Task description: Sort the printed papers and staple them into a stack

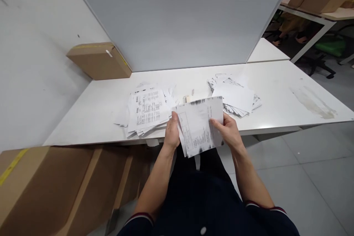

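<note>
White table (276, 92): smooth and matte; we work at its near edge, a grey smear toward its right end.
Brown boxes: one cardboard box (100, 60) at the far left corner.
Paper piles: left pile (146, 110) printed, fanned loose; right pile (235, 97) mostly blank side up.
Held sheets (199, 125): thin, blurred print, above the near edge between both piles.
Hands: left hand (172, 132) and right hand (229, 131) each grip a side.
Advice: we should pinch lightly, keeping edges squared.
</note>
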Available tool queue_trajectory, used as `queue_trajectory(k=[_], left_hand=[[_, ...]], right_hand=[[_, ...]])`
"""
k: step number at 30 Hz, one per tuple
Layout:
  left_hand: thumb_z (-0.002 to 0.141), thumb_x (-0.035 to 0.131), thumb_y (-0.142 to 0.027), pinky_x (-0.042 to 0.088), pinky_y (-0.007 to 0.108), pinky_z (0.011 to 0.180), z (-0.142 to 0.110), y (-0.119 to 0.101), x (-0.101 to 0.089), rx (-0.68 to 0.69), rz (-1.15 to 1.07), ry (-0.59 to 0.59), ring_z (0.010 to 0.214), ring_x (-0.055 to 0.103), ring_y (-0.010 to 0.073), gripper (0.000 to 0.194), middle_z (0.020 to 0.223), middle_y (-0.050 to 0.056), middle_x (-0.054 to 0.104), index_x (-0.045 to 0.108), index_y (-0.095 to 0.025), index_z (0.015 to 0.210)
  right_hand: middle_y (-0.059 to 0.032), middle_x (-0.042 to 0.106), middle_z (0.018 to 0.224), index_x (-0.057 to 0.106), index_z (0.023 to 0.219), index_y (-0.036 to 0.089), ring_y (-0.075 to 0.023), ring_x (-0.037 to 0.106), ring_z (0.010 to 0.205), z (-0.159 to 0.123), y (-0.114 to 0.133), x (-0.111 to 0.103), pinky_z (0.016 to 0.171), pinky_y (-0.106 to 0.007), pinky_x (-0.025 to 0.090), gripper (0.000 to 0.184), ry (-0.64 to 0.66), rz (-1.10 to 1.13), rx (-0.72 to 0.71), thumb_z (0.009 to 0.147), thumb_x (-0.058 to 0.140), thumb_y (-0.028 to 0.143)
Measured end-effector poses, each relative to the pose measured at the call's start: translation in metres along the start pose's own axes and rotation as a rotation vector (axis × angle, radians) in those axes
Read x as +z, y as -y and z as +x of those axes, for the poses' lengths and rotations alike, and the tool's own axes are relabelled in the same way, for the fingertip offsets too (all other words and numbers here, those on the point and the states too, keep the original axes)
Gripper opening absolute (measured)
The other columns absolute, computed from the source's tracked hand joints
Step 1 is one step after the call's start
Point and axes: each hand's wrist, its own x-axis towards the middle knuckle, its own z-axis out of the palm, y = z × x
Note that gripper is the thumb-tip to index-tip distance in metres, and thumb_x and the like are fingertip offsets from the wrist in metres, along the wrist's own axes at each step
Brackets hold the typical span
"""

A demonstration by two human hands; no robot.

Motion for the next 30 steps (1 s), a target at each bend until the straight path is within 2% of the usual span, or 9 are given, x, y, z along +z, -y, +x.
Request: queue_trajectory(k=[2,6,10,12,16,19,24,28,30], left_hand=[[0.082,0.042,-0.065,0.053,0.034,0.082,-0.001,0.001,0.001,0.068,-0.022,0.0,0.102,0.063,0.0261,0.061,0.096,0.012,0.071,0.067,-0.015,0.104],[0.082,0.057,-0.049,0.049,0.031,0.088,-0.002,0.004,0.005,0.23,0.118,-0.05,0.105,0.062,0.0218,0.041,0.107,0.008,0.068,0.063,-0.02,0.109],[0.08,0.063,-0.039,0.047,0.03,0.09,-0.003,0.002,0.009,0.341,0.21,-0.087,0.103,0.061,0.0199,0.03,0.105,0.006,0.068,0.065,-0.02,0.104],[0.078,0.065,-0.038,0.048,0.03,0.089,-0.001,-0.001,0.01,0.382,0.218,-0.089,0.099,0.062,0.0198,0.025,0.098,0.005,0.069,0.067,-0.02,0.095],[0.075,0.068,-0.039,0.048,0.029,0.085,0.004,-0.003,0.007,0.424,0.218,-0.102,0.092,0.063,0.0191,0.025,0.09,0.004,0.069,0.067,-0.02,0.091],[0.078,0.065,-0.04,0.048,0.027,0.081,0.01,0.006,0.003,0.425,0.231,-0.1,0.088,0.062,0.017,0.026,0.088,0.003,0.067,0.063,-0.02,0.094],[0.084,0.057,-0.042,0.048,0.026,0.075,0.019,0.025,-0.004,0.397,0.326,-0.03,0.085,0.061,0.0152,0.026,0.089,0.003,0.063,0.055,-0.019,0.096],[0.088,0.053,-0.039,0.046,0.027,0.08,0.02,0.026,-0.004,0.462,0.35,-0.034,0.089,0.059,0.0149,0.022,0.091,0.003,0.061,0.052,-0.018,0.097],[0.088,0.053,-0.038,0.046,0.026,0.076,0.021,0.026,-0.004,0.48,0.371,-0.045,0.082,0.058,0.0134,0.02,0.085,0.002,0.058,0.052,-0.019,0.093]], right_hand=[[-0.0041,0.068,0.093,0.065,0.097,0.02,-0.0218,0.062,0.082,-0.001,-0.003,0.004,0.066,-0.031,0.049,0.031,-0.027,0.004,0.004,0.071,0.07,0.037],[-0.0031,0.066,0.091,0.061,0.092,0.021,-0.0196,0.061,0.081,-0.004,-0.006,0.011,0.068,-0.03,0.049,0.028,-0.069,-0.008,-0.019,0.07,0.071,0.036],[-0.0046,0.065,0.105,0.05,0.118,0.027,-0.0212,0.061,0.095,-0.004,0.002,0.013,0.079,-0.034,0.051,0.053,-0.037,0.115,-0.051,0.071,0.072,0.034],[-0.0053,0.065,0.108,0.052,0.118,0.026,-0.0219,0.061,0.097,-0.001,0.007,0.012,0.082,-0.036,0.05,0.05,0.018,0.157,-0.057,0.072,0.071,0.035],[-0.0037,0.068,0.099,0.065,0.098,0.024,-0.0213,0.061,0.093,0.007,0.006,0.008,0.085,-0.036,0.048,0.026,0.006,0.139,-0.177,0.075,0.069,0.035],[-0.003,0.068,0.096,0.065,0.097,0.024,-0.0213,0.061,0.094,0.016,-0.01,0.008,0.087,-0.037,0.046,0.025,-0.024,0.092,-0.233,0.075,0.068,0.035],[-0.0034,0.067,0.097,0.062,0.1,0.023,-0.0201,0.061,0.093,0.029,-0.04,0.01,0.088,-0.037,0.047,0.03,0.016,0.06,-0.218,0.075,0.066,0.039],[-0.0045,0.067,0.101,0.061,0.103,0.024,-0.0212,0.06,0.098,0.031,-0.043,0.011,0.09,-0.038,0.046,0.032,0.002,0.044,-0.239,0.076,0.065,0.04],[-0.0047,0.067,0.101,0.06,0.103,0.024,-0.0213,0.06,0.097,0.032,-0.041,0.011,0.09,-0.037,0.046,0.032,-0.005,0.045,-0.258,0.076,0.065,0.04]])
